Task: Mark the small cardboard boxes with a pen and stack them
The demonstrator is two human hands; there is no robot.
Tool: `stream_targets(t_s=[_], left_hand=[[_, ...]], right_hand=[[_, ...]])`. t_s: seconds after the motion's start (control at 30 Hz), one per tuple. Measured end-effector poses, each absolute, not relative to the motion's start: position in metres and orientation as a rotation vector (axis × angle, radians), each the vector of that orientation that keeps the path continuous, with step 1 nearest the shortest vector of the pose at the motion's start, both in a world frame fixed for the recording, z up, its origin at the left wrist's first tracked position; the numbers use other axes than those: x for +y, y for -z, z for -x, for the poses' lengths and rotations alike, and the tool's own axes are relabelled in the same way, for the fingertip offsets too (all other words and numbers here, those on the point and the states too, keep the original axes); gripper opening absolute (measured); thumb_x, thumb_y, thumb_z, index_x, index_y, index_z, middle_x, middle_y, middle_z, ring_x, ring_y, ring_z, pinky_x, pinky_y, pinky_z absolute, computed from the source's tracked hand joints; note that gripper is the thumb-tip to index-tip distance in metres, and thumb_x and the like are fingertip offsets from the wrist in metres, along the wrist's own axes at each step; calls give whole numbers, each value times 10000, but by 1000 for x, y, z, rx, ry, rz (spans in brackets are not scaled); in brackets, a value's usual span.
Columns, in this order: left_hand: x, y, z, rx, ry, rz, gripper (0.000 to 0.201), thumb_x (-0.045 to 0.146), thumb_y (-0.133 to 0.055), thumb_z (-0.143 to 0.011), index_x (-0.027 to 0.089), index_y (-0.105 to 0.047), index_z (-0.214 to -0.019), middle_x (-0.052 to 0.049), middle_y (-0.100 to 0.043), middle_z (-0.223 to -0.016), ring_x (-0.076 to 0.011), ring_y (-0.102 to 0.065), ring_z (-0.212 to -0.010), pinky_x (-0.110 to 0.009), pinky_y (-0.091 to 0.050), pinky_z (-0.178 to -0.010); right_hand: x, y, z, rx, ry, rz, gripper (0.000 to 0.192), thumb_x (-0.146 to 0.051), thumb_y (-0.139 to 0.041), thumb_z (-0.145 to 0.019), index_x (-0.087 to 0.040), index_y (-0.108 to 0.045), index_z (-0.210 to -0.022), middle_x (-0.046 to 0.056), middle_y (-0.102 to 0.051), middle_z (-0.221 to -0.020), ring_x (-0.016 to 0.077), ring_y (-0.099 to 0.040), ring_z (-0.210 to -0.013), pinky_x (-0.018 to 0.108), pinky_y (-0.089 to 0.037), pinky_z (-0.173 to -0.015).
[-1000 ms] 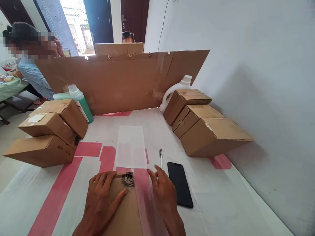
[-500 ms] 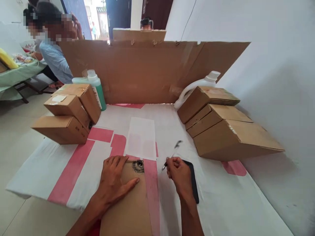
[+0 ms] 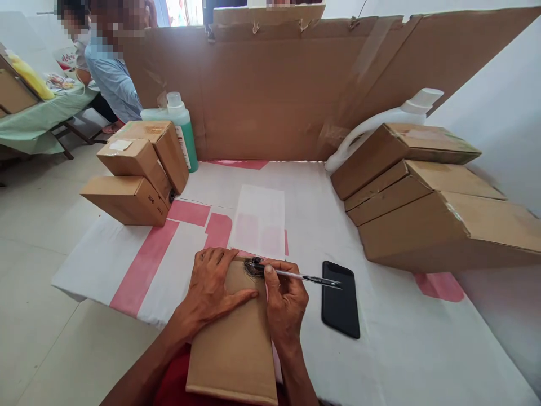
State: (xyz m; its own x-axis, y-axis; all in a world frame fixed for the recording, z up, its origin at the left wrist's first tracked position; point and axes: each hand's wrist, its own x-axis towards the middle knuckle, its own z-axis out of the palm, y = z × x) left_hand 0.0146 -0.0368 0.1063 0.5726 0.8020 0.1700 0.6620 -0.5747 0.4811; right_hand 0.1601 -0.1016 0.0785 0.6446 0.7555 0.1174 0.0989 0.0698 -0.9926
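A brown cardboard box point(image 3: 236, 349) lies in front of me at the table's near edge. Black scribbled rings point(image 3: 252, 267) mark its far end, around a dark spot. My left hand point(image 3: 213, 290) rests flat on the box's left side, thumb stretched across the top. In my right hand point(image 3: 287, 299) a slim pen point(image 3: 310, 278) with a clear barrel is pinched, its tip at the scribble and its back end pointing right. My fingers partly cover the marks.
A black phone point(image 3: 340, 299) lies right of my right hand. A white sheet point(image 3: 260, 220) lies ahead. Boxes stand left point(image 3: 127, 197) and right point(image 3: 414, 225), beside a green bottle point(image 3: 186, 135) and a white jug point(image 3: 380, 127). A cardboard panel point(image 3: 262, 96) closes the back; a person point(image 3: 112, 79) sits beyond.
My right hand has moved left from beside the phone onto the box, bringing the pen tip to the scribble. My left hand still lies on the box. The head view has tilted down.
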Motion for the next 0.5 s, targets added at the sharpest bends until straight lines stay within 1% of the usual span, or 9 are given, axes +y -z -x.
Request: stream_targets(t_s=[0.07, 0.2, 0.4, 0.47, 0.5], left_hand=[[-37, -106, -15, 1181, -540, -2445, 695, 606, -788, -792, 197, -572, -1311, -102, -688, -1212, -314, -611, -1133, -499, -413, -1016], [-37, -105, -14, 1188, -547, -2438, 681, 571, -804, -788, 194, -577, -1308, -96, -688, -1221, -315, -611, -1140, -500, -418, -1017], [-36, -103, -14, 1193, -556, -2462, 658, 573, -791, -791, 204, -586, -1295, -102, -683, -1198, -317, -616, -1130, -505, -425, -1007], [-36, -104, -14, 1199, -531, -2464, 654, 575, -792, -789, 207, -588, -1290, -106, -684, -1199, -320, -616, -1124, -506, -426, -1001], [-35, -105, -14, 1198, -523, -2468, 652, 576, -787, -794, 208, -586, -1294, -106, -684, -1204, -321, -617, -1127, -507, -427, -1002]], right_hand=[[-101, -77, -161, -794, -545, 1471, 228, -433, -623, -963, -211, -669, -932, 34, -696, -948, 206, -664, -907, 330, -505, -830], [-101, -77, -162, -841, -512, 1483, 196, -405, -603, -972, -220, -658, -935, 21, -682, -933, 196, -658, -886, 321, -498, -816], [-113, -75, -166, -834, -428, 1578, 203, -402, -595, -960, -217, -615, -880, -8, -648, -817, 165, -606, -728, 294, -464, -693], [-113, -78, -176, -759, -397, 1564, 211, -412, -601, -955, -216, -599, -878, -3, -655, -835, 149, -588, -681, 286, -466, -655], [-111, -80, -185, -706, -402, 1542, 220, -426, -597, -955, -216, -587, -891, 9, -672, -875, 143, -588, -658, 281, -468, -623]])
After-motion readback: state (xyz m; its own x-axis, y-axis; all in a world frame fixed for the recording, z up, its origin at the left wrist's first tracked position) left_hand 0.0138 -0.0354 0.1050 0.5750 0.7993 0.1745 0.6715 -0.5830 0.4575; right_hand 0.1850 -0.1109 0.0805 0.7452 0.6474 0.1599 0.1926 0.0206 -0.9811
